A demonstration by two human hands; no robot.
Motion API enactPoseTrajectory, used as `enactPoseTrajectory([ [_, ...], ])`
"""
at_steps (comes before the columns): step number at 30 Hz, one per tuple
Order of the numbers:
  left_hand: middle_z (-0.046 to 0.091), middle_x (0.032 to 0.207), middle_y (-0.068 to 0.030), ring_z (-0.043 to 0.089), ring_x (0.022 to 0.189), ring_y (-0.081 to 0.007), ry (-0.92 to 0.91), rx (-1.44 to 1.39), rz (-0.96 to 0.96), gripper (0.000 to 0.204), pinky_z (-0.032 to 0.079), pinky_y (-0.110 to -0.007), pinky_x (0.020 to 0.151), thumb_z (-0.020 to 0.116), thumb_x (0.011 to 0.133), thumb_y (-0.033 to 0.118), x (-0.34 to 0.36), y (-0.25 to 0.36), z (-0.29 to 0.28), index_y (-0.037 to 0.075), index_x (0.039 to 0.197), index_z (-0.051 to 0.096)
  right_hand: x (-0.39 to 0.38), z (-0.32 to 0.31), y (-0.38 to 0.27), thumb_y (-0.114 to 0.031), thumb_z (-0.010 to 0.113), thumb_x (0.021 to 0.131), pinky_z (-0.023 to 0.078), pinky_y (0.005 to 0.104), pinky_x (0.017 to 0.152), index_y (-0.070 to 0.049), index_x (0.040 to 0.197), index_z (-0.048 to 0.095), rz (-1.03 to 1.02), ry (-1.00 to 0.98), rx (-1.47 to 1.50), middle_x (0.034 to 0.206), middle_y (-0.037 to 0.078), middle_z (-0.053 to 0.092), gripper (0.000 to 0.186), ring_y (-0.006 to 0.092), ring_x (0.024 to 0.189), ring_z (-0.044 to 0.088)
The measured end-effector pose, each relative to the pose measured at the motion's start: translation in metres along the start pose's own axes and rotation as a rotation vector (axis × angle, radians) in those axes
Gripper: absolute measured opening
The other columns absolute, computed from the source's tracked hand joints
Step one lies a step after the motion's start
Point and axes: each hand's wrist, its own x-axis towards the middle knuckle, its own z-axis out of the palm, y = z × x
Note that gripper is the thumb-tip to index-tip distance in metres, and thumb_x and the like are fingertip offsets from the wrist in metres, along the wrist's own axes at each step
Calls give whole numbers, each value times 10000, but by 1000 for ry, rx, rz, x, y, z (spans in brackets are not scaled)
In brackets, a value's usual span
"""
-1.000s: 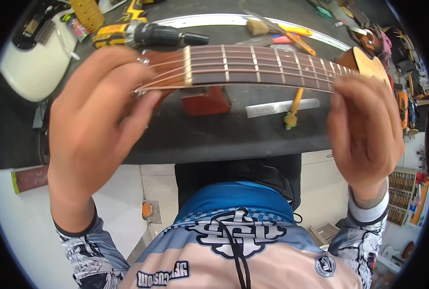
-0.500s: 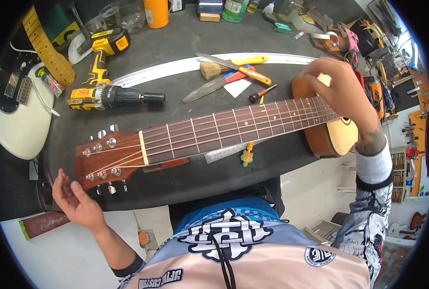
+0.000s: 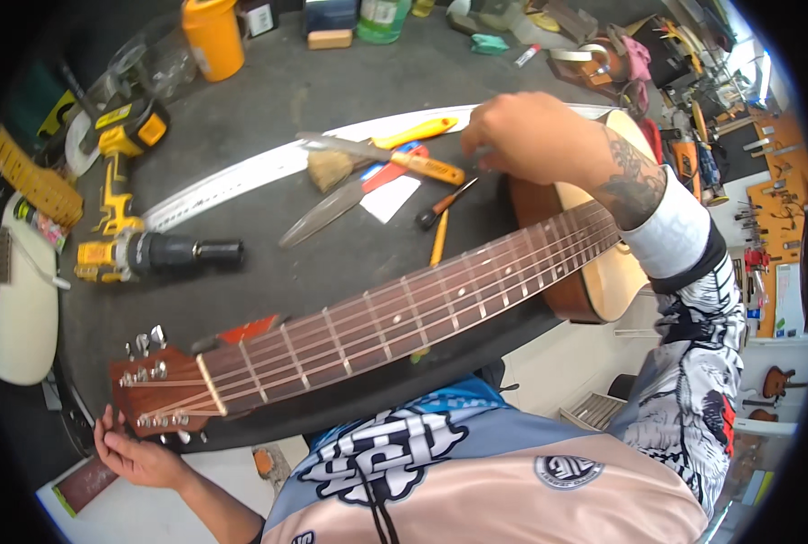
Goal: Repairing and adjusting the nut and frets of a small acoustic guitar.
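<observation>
An acoustic guitar lies across the bench, its fretted neck (image 3: 404,317) slanting from the wooden headstock (image 3: 154,385) at lower left to the pale-topped body (image 3: 617,276) at right. My left hand (image 3: 141,458) is open just below the headstock, fingers near its end; whether they touch it I cannot tell. Over the bench, beyond the neck and beside the body, hovers my right hand (image 3: 526,136), empty, with fingers loosely bent. Nearest to it lie a yellow-handled file (image 3: 431,169), a brush (image 3: 331,168), a red-and-blue-handled file (image 3: 331,213) and a small dark-handled screwdriver (image 3: 440,208).
A yellow-black cordless drill (image 3: 136,254) lies at left, near a white guitar body (image 3: 23,299) and a loose maple neck (image 3: 37,177). A long white strip (image 3: 241,177) curves behind the tools. An orange container (image 3: 212,41) and tape roll (image 3: 580,54) stand farther back.
My right hand has moved left, off the guitar body and over the bench. My left hand is closer to the headstock. The view has shifted, and the guitar neck appears lower and more slanted.
</observation>
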Motion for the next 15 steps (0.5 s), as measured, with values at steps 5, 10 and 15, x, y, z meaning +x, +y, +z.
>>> enactPoseTrajectory([
  [5,664,1228,-202,645,1118,-245,4,22,-140,358,542,-358,974,431,1130,228,1,-10,11,-59,1326,520,-32,-34,90,-153,702,897,560,415,779,-29,1038,745,301,485,22,911,155,747,193,311,834,726],
  [10,702,1095,-182,669,953,-254,44,84,-5,410,546,-385,840,551,1080,327,8,4,7,-60,1200,616,-130,-7,191,-225,711,906,564,405,790,-29,978,756,673,527,21,912,156,762,214,327,865,734],
  [15,689,1062,-225,666,892,-319,59,291,39,435,543,-413,783,588,1063,378,13,37,13,-44,1120,672,-255,62,225,-258,736,875,568,376,816,-56,1034,781,1131,604,228,955,131,780,261,253,886,746],
])
